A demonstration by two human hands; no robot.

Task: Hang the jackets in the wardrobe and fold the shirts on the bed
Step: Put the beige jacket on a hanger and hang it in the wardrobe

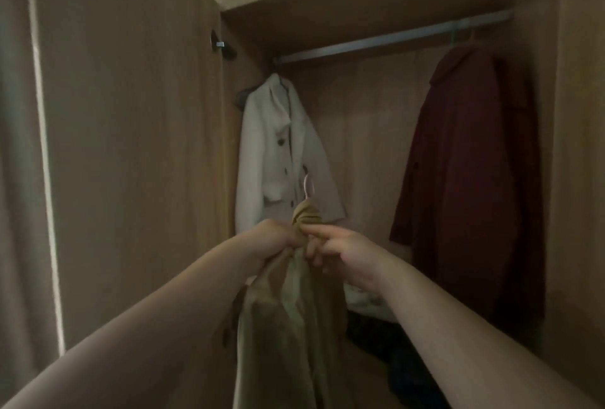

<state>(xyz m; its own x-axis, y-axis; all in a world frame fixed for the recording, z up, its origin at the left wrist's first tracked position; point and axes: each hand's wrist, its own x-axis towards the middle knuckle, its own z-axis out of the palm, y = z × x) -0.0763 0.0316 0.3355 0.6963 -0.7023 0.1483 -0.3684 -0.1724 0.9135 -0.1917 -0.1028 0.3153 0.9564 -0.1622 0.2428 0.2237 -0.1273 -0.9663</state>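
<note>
Dim brown wardrobe (pixel 137 146) walls are filling the frame, and a rail (pixel 393 37) is running across the upper right, with a cream jacket (pixel 278 153) and a dark red coat (pixel 468 179) hanging below it. At the lower centre, an olive jacket (pixel 288 320) is being held up by its bunched collar. The left hand (pixel 278 238) is curled round the fabric, while the right hand (pixel 343 253) is pinching it with fingers (pixel 316 231) nearly closed. A pale hanger hook (pixel 307 187) is standing just above the collar. For a good result, the hook should probably be lifted to the free middle of the rail.
</note>
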